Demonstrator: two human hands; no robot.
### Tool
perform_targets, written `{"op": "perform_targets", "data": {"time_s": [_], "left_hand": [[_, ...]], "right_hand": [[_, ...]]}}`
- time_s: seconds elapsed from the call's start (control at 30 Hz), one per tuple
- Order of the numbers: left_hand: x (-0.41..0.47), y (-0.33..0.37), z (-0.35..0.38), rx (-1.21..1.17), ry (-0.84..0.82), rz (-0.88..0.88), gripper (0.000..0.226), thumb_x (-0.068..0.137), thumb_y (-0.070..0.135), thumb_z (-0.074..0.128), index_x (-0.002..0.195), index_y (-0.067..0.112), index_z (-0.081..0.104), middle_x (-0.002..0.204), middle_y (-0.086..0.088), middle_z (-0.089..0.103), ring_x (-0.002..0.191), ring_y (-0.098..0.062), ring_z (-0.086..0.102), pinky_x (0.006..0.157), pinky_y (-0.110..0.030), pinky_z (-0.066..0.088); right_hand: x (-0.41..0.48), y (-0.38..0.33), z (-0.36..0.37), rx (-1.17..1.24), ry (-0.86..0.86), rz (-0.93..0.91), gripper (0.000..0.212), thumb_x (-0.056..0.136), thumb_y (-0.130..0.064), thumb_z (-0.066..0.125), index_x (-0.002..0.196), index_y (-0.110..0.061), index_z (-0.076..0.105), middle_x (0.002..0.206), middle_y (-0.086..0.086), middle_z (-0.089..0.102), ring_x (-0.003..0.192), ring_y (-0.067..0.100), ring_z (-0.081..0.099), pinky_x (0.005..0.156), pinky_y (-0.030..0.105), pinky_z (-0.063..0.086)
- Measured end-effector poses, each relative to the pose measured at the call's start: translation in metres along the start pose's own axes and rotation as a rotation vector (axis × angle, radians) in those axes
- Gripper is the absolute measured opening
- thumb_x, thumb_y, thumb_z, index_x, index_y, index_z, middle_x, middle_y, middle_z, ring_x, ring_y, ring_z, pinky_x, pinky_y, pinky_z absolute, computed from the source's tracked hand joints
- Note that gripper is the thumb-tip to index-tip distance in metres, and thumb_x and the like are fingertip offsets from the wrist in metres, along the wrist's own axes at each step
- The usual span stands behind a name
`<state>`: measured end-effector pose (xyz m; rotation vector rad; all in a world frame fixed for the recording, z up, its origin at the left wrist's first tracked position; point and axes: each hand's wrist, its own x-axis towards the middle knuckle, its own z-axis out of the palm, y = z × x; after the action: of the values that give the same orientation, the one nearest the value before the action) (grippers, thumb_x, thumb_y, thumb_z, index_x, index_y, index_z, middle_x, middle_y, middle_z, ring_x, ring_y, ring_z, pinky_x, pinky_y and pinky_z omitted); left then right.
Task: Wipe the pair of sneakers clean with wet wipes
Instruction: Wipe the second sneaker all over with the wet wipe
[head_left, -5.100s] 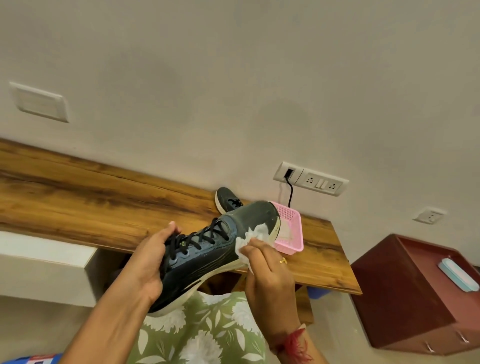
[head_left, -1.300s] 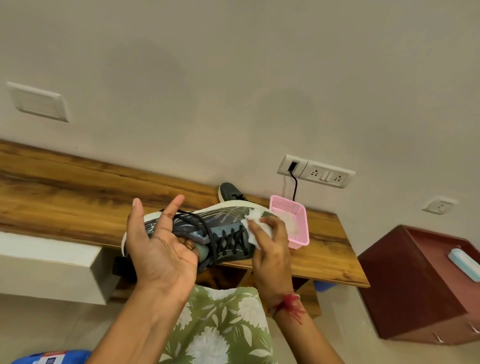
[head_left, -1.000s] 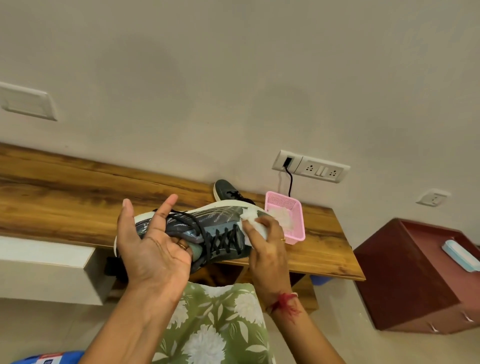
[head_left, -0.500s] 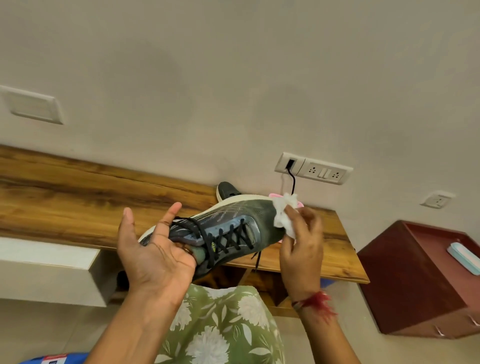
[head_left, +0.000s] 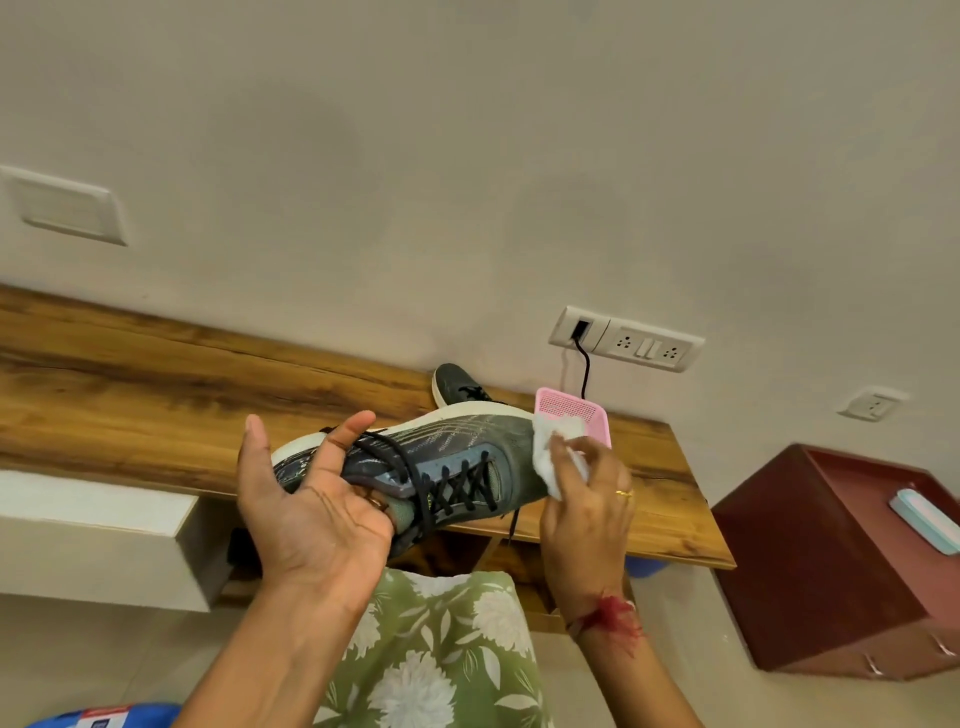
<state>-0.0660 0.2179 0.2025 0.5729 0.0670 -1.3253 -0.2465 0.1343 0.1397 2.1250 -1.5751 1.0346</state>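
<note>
Held item: dark grey mesh sneaker (head_left: 457, 470) with white sole and black laces. It is in the air above the lap, in front of the front edge of the long brown wooden shelf (head_left: 130, 395). It is tipped on its side, sole toward the wall, toe pointing right.

Left hand (head_left: 311, 512): palm faces the camera and the lower fingers are hooked into the shoe's opening, gripping it. Index finger lies across the heel side; thumb sticks out free.

Right hand (head_left: 587, 501): fingers bunched around a crumpled white wet wipe (head_left: 551, 457), pressing it on the toe. There is a gold ring (head_left: 624, 493) on one finger and a red thread band (head_left: 613, 618) on the wrist.

Second dark sneaker (head_left: 453, 384) rests on the shelf behind the held one, with only its toe end visible. A pink plastic mesh basket (head_left: 571, 413) sits on the shelf just right of it, partly behind the wipe.

The wall above carries a white socket panel (head_left: 631, 342) with a black cable (head_left: 585, 371) dropping behind the basket. A maroon cabinet (head_left: 831, 561) stands to the right, with a pale blue flat object (head_left: 924, 519) on top. Green floral fabric (head_left: 441, 649) covers the lap.
</note>
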Motion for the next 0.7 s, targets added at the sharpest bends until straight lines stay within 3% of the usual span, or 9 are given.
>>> {"op": "perform_targets", "data": {"time_s": [0.1, 0.23, 0.3, 0.4, 0.5, 0.63, 0.7], "left_hand": [[0.002, 0.001, 0.000, 0.000, 0.007, 0.008, 0.068, 0.080, 0.072, 0.039, 0.099, 0.012, 0.065, 0.106, -0.021, 0.070, 0.102, -0.036, 0.066, 0.070, -0.041, 0.055], [0.002, -0.002, 0.000, -0.027, 0.004, 0.011, 0.063, 0.080, 0.071, 0.042, 0.091, 0.012, 0.063, 0.106, -0.022, 0.069, 0.102, -0.037, 0.066, 0.080, -0.047, 0.053], [0.002, -0.004, 0.000, -0.025, 0.010, 0.012, 0.062, 0.080, 0.070, 0.043, 0.088, 0.012, 0.063, 0.103, -0.021, 0.070, 0.102, -0.037, 0.066, 0.081, -0.048, 0.052], [0.003, -0.002, -0.001, -0.024, 0.021, 0.018, 0.062, 0.079, 0.070, 0.044, 0.088, 0.012, 0.063, 0.104, -0.021, 0.070, 0.104, -0.037, 0.065, 0.088, -0.051, 0.050], [0.003, -0.003, -0.002, -0.024, 0.024, 0.019, 0.061, 0.079, 0.070, 0.044, 0.087, 0.012, 0.063, 0.102, -0.021, 0.070, 0.103, -0.037, 0.065, 0.088, -0.051, 0.050], [0.003, -0.002, 0.000, -0.020, 0.029, 0.019, 0.061, 0.080, 0.070, 0.043, 0.086, 0.012, 0.062, 0.088, -0.016, 0.071, 0.094, -0.033, 0.066, 0.081, -0.046, 0.051], [0.003, -0.001, 0.000, -0.021, 0.037, 0.023, 0.061, 0.081, 0.069, 0.043, 0.085, 0.012, 0.062, 0.086, -0.016, 0.071, 0.091, -0.031, 0.067, 0.080, -0.045, 0.051]], "right_hand": [[-0.010, -0.005, 0.000, -0.041, -0.051, -0.248, 0.059, 0.060, 0.006, 0.074, 0.115, -0.010, 0.063, 0.114, 0.007, 0.040, 0.102, 0.023, 0.039, 0.075, 0.049, 0.051], [0.001, 0.002, -0.002, 0.048, 0.045, -0.076, 0.052, 0.069, 0.004, 0.057, 0.117, -0.015, 0.059, 0.114, 0.007, 0.040, 0.101, 0.025, 0.039, 0.070, 0.048, 0.050], [-0.003, -0.008, -0.001, 0.045, 0.037, -0.156, 0.044, 0.076, -0.004, 0.050, 0.119, -0.015, 0.054, 0.114, 0.007, 0.040, 0.101, 0.023, 0.039, 0.071, 0.045, 0.051], [-0.002, 0.004, 0.001, -0.047, 0.002, -0.234, 0.044, 0.077, -0.006, 0.052, 0.119, -0.017, 0.050, 0.115, 0.007, 0.040, 0.100, 0.024, 0.040, 0.073, 0.046, 0.049], [0.006, 0.013, 0.001, -0.046, 0.038, -0.099, 0.054, 0.068, 0.000, 0.061, 0.120, -0.015, 0.056, 0.115, 0.008, 0.039, 0.100, 0.026, 0.039, 0.071, 0.047, 0.050], [-0.010, 0.002, 0.005, -0.092, -0.021, -0.337, 0.048, 0.073, -0.004, 0.059, 0.120, -0.016, 0.052, 0.114, 0.009, 0.046, 0.097, 0.025, 0.043, 0.070, 0.043, 0.049], [-0.001, 0.018, 0.002, -0.171, -0.048, -0.329, 0.063, 0.065, -0.005, 0.073, 0.121, -0.018, 0.049, 0.110, 0.013, 0.055, 0.093, 0.029, 0.052, 0.070, 0.043, 0.048]]}}
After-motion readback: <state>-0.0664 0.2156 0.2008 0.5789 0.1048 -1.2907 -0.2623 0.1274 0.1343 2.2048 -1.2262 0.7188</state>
